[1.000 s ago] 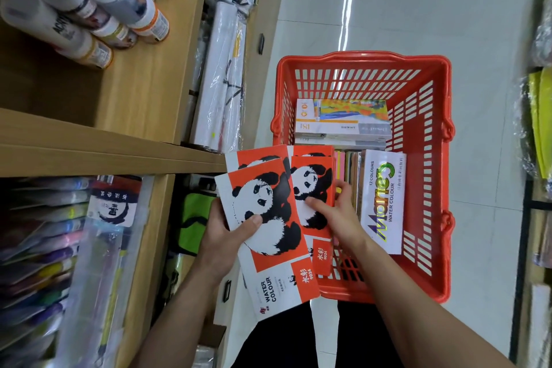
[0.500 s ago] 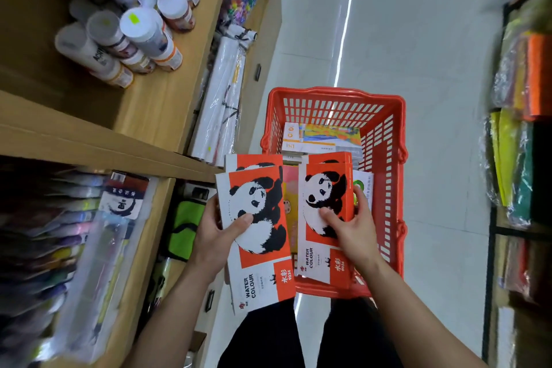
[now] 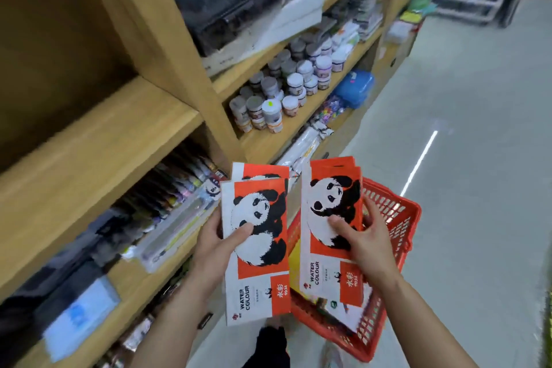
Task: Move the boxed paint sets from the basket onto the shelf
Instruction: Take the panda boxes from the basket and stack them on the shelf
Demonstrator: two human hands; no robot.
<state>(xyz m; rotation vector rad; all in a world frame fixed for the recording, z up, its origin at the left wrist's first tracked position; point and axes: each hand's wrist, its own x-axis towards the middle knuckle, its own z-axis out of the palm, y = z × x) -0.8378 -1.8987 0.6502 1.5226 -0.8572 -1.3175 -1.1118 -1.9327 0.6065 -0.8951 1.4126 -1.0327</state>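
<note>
My left hand grips a small stack of orange-and-white panda water colour boxes, thumb across the top box. My right hand holds a second stack of the same panda boxes, lifted above the red plastic basket. The basket stands on the floor at lower right and keeps other boxed sets under the raised stack. A wooden shelf board with bare wood runs at upper left, level with and left of both stacks.
Paint jars crowd a shelf further along. Packs of markers and pens fill the shelf below the bare board. Dark cases sit on the upper shelf. The grey aisle floor stretches to the right.
My right hand has lifted its stack of panda boxes up out of the basket. My view has swung up from the basket towards the shelves.
</note>
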